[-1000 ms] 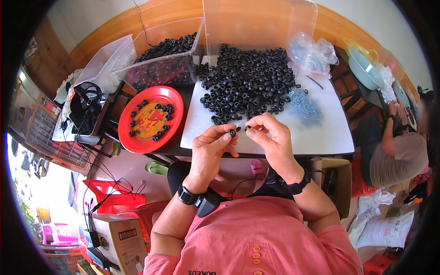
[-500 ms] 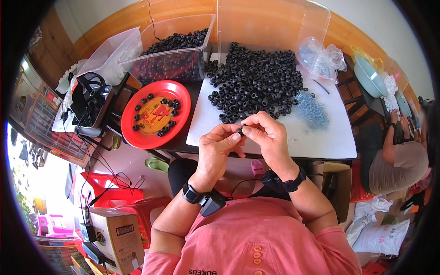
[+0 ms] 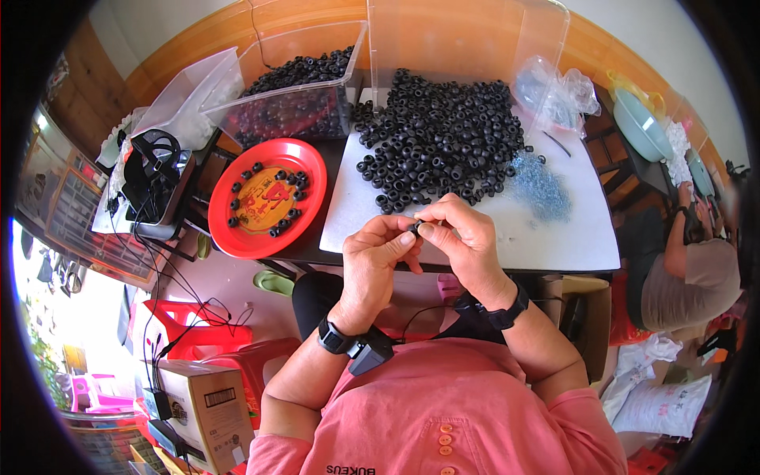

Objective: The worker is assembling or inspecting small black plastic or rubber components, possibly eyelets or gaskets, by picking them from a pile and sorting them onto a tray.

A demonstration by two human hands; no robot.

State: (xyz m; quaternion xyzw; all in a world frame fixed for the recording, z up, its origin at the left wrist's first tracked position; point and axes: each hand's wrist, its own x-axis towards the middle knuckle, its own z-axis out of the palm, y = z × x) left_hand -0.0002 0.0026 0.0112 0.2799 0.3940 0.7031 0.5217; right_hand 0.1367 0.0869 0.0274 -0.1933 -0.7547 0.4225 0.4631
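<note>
My left hand (image 3: 377, 252) and my right hand (image 3: 461, 234) meet over the near edge of the white board (image 3: 348, 207). Between their fingertips they pinch one small black ring-shaped part (image 3: 415, 226), mostly covered by the fingers. Just beyond my hands, a large heap of similar black parts (image 3: 439, 134) with round holes lies on the board. To its right is a spread of small, clear-bluish pieces (image 3: 540, 188), too fine to make out. A red round plate (image 3: 310, 202) on the left carries several of the black parts, set apart from one another.
A clear plastic bin (image 3: 348, 99) full of black parts stands behind the plate. An upright clear panel (image 3: 467, 39) and a plastic bag (image 3: 554, 95) are at the back. A cardboard box (image 3: 207, 412) and red stools (image 3: 190, 328) stand lower left. Another person (image 3: 687, 285) sits at right.
Both hands keep pinching the black part in nearly the same place, with only tiny finger movement. The whole view has shifted slightly.
</note>
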